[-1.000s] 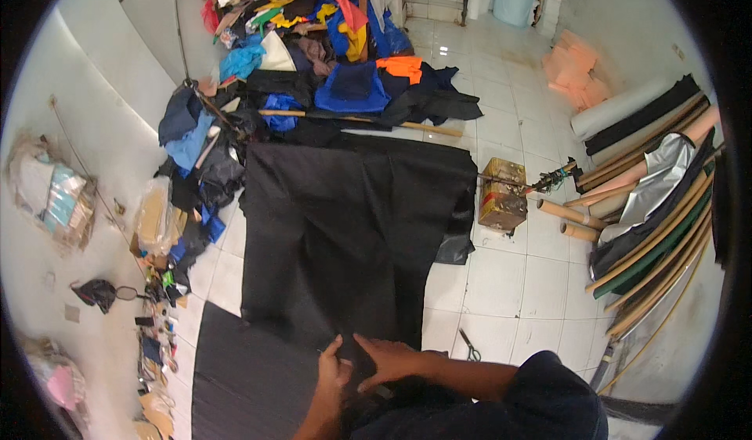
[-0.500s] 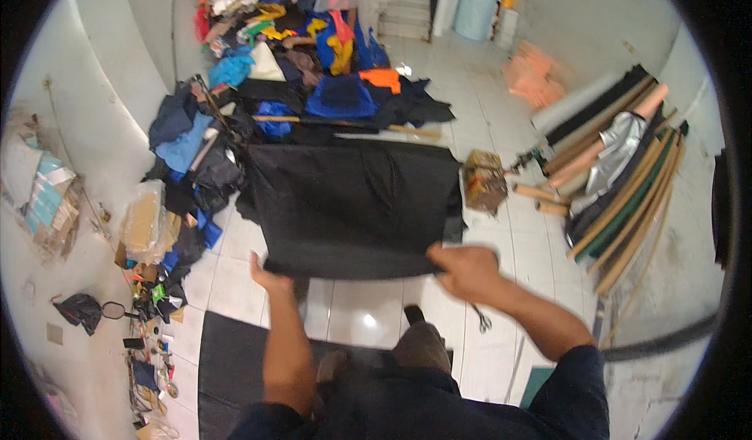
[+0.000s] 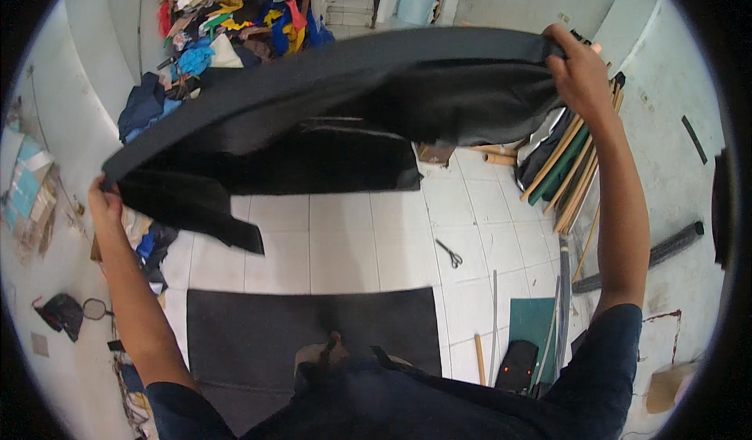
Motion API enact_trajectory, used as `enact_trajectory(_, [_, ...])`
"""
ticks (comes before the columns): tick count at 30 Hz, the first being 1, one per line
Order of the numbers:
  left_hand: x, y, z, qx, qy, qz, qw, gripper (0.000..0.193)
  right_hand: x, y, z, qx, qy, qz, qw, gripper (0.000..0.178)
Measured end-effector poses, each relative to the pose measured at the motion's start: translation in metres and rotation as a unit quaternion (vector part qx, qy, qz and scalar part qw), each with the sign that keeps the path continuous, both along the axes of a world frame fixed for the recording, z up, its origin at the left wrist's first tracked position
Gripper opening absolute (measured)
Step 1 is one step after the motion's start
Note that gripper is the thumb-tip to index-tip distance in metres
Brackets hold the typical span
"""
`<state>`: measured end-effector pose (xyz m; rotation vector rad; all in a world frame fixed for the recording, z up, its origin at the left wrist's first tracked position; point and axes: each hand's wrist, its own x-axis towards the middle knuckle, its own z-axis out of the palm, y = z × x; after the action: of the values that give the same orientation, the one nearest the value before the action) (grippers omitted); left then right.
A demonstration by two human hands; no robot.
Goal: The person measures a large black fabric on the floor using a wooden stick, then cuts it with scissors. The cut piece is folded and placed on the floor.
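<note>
High over the white tiles (image 3: 345,240), left hand (image 3: 108,207) and right hand (image 3: 582,78) clamp opposite ends of the black sheet (image 3: 337,66), wide apart, probably so its edge spreads while loose folds hang below!

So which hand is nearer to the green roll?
Right. In the picture, the right hand is just above the green roll; the left hand is far to its left.

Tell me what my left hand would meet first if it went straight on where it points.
The broad black flexible sheet your left hand grips; beyond its edge, probably the white wall, though depth is unclear.
</note>
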<state>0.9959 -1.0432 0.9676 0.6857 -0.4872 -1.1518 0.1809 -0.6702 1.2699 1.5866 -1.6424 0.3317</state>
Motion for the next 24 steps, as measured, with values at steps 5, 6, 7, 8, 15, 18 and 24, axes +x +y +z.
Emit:
enact_trajectory(5, [0.022,0.156,0.015,-0.075,-0.116,-0.003,0.990,0.024,0.023,0.130,-0.050,-0.019,-0.103,-0.009,0.994,0.030])
enact_trajectory(6, [0.014,0.201,0.003,-0.059,-0.140,0.015,0.988,0.028,0.027,0.162,-0.073,-0.015,-0.108,-0.012,0.994,0.031])
enact_trajectory(7, [-0.008,0.247,-0.007,-0.043,-0.158,-0.006,0.987,0.034,0.034,0.196,-0.098,0.016,-0.122,-0.006,0.992,0.034])
enact_trajectory(8, [-0.019,0.297,-0.017,-0.027,-0.178,-0.026,0.983,0.039,0.042,0.232,-0.126,0.048,-0.140,0.000,0.989,0.037])
enact_trajectory(15, [0.019,0.553,-0.172,0.186,-0.127,-0.072,0.971,0.048,0.121,0.453,-0.334,0.203,-0.325,-0.094,0.919,0.028])
enact_trajectory(18, [0.025,0.633,-0.181,0.221,-0.125,-0.039,0.966,0.060,0.164,0.525,-0.402,0.195,-0.379,-0.158,0.891,0.022])
enact_trajectory(24, [0.102,0.747,-0.229,0.296,-0.202,-0.113,0.927,0.073,0.253,0.614,-0.437,0.300,-0.335,-0.154,0.880,0.028])
